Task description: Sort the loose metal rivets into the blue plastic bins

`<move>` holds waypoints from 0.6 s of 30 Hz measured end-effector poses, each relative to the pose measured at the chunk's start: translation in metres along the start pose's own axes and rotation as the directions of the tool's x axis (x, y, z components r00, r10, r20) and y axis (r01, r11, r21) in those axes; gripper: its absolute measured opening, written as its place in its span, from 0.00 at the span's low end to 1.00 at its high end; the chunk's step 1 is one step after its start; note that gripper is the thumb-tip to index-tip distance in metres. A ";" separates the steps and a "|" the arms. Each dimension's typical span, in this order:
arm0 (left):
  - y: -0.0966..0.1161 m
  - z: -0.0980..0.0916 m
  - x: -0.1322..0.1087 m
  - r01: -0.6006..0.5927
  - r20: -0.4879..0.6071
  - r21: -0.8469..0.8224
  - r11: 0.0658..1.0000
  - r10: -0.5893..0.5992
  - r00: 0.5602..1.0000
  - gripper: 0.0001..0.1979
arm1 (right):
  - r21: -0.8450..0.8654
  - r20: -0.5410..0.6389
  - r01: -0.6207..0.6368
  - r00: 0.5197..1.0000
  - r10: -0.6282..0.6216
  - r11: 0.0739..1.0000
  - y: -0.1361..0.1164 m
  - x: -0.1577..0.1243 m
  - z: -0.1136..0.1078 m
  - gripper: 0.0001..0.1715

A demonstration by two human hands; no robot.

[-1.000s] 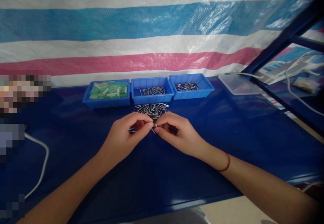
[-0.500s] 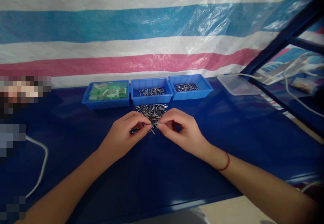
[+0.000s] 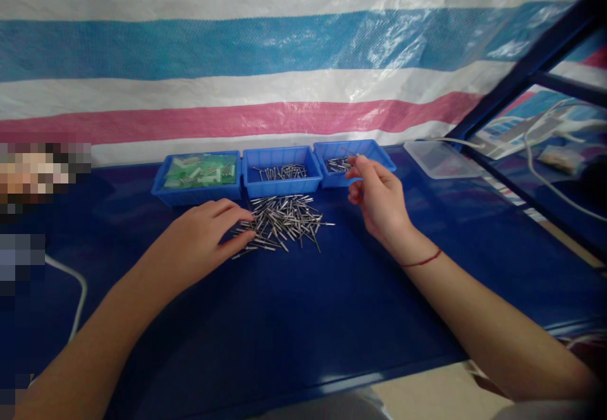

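A pile of metal blind rivets (image 3: 289,217) with thin shanks lies on the blue table. At its left edge is my left hand (image 3: 206,233), thumb and fingers apart with nothing seen between them. My right hand (image 3: 382,202) is over the front of the right blue bin (image 3: 379,162), fingertips pinched on a thin blind rivet (image 3: 349,151). More rivets lie inside that bin, partly hidden by the hand. The middle blue bin (image 3: 283,186) also has rivets in it.
The left blue bin (image 3: 199,193) holds green plastic bags with small parts. A clear plastic lid (image 3: 441,159) lies at the back right, near a dark metal frame (image 3: 507,104). A striped sheet (image 3: 284,43) hangs behind. At far left are a white cable (image 3: 81,293) and a blurred-out person.
My hands have parted. The right one moved right and away to the right bin with a rivet; the left one moved left and its fingers opened. More of the pile shows.
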State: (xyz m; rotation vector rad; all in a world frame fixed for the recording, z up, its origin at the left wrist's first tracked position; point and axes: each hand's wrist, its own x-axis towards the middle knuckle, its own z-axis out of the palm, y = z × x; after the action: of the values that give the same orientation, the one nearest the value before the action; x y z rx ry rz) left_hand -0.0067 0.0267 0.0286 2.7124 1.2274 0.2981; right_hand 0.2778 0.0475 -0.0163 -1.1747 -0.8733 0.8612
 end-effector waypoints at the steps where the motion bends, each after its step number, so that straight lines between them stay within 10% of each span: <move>1: -0.004 -0.001 -0.001 0.014 0.040 0.003 1.000 -0.014 0.999 0.17 | 0.014 -0.019 -0.039 0.999 0.039 0.999 -0.001 0.003 -0.001 0.16; 8: -0.012 -0.001 -0.005 0.161 0.298 -0.028 0.987 -0.145 0.943 0.14 | 0.018 0.107 -0.148 0.983 0.146 0.989 -0.004 -0.012 0.006 0.13; 18: 0.007 0.018 0.003 0.058 0.271 -0.017 0.998 -0.051 0.961 0.08 | -0.214 0.402 0.031 0.914 0.058 0.976 0.002 -0.038 0.014 0.09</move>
State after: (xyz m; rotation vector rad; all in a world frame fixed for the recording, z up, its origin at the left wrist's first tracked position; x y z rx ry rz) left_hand 0.0049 0.0232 0.0133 2.5848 1.2072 -0.0636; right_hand 0.2494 0.0188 -0.0207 -1.2079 -1.3282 1.0639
